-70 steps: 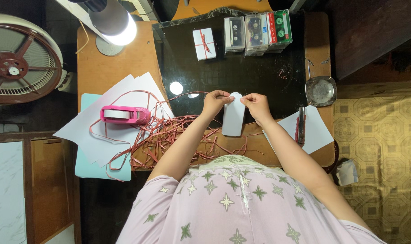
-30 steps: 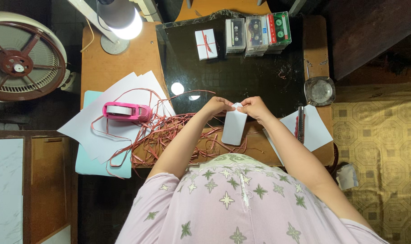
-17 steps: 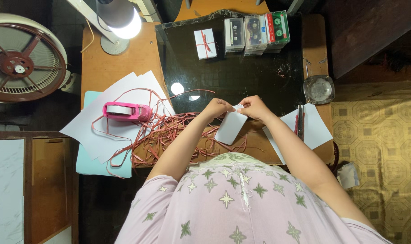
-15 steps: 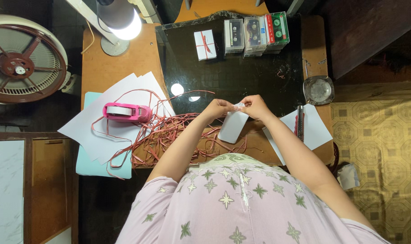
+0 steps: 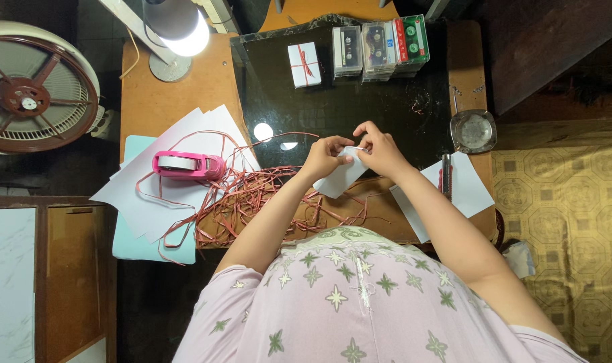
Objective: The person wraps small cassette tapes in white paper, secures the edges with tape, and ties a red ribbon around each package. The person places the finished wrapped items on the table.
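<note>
From the head cam I count one white paper packet (image 5: 339, 176), one small wrapped box (image 5: 303, 64), one pink tape dispenser (image 5: 187, 164) and a row of cassettes (image 5: 381, 46) I can't count. Left hand (image 5: 324, 156) and right hand (image 5: 380, 149) both have fingers pinched tight on the packet's top end. It's held above the surface (image 5: 178, 101) edge, long axis tilted, lower end pointing down-left toward the red ribbon pile (image 5: 252, 198).

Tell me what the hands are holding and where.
Both the left hand and right hand pinch the far end of a small white paper-wrapped packet.
</note>
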